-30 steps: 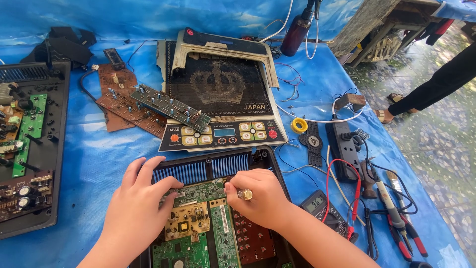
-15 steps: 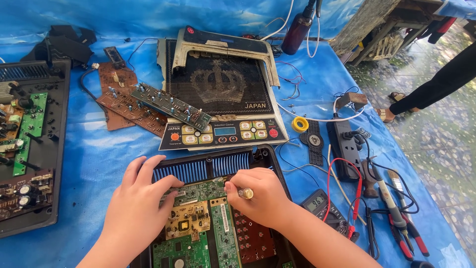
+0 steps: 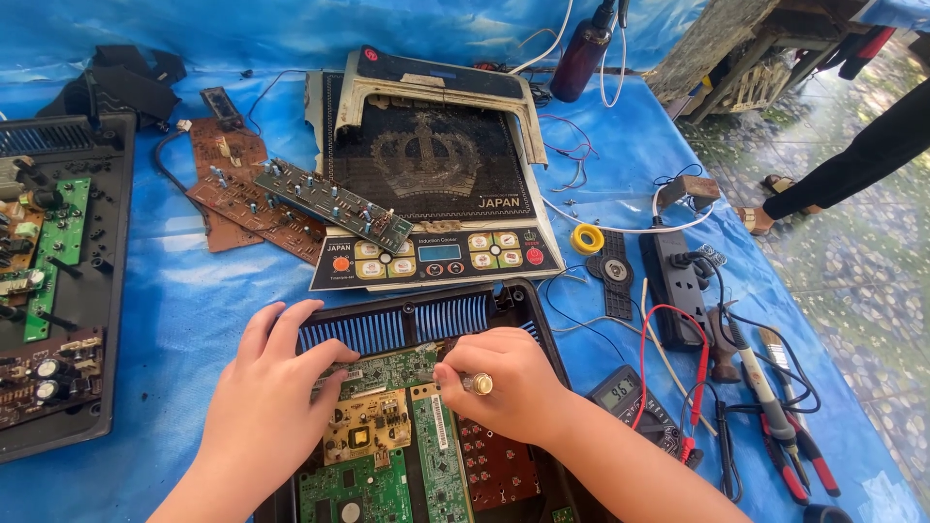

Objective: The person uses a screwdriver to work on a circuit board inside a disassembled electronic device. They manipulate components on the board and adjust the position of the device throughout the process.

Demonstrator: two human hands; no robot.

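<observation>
Head view, the only one. Versus half a second ago: almost nothing moved. Both hands sit in the same spots over the open black casing (image 3: 523, 320); the right fist looks a touch lower, the rest of the bench is unchanged.

Left hand (image 3: 276, 387): flat, fingers spread, palm down on the upper left of the board stack, pressing on it, closed around nothing. Fingertips reach the blue vent fins (image 3: 387, 327) at the casing's top edge.

Right hand (image 3: 509, 383): fist closed around a screwdriver (image 3: 477, 384); only the pale butt of the handle shows between thumb and forefinger. The tip is hidden under the hand, so the contact point on the board can't be told.

Boards inside the casing, counted: three green ones (image 3: 392, 368), one tan one (image 3: 368, 431), one dark red one (image 3: 494, 465). They lie side by side, filling the casing's middle, directly under both hands.

Elsewhere on the blue tarp (image 3: 194, 291):
- one induction cooker top (image 3: 426, 169), just above the casing, with one long green board (image 3: 334, 203) lying across its left corner
- two brown boards (image 3: 232, 184) left of it
- one second black chassis (image 3: 68, 281) at far left, holding more boards
- one multimeter (image 3: 620, 392) just right of the right wrist, with red and black leads
- one black power strip (image 3: 678, 281)
- one yellow tape roll (image 3: 587, 238)
- pliers (image 3: 794, 465) at far right
- another person's dark sleeve (image 3: 862, 155) at the top right edge.
</observation>
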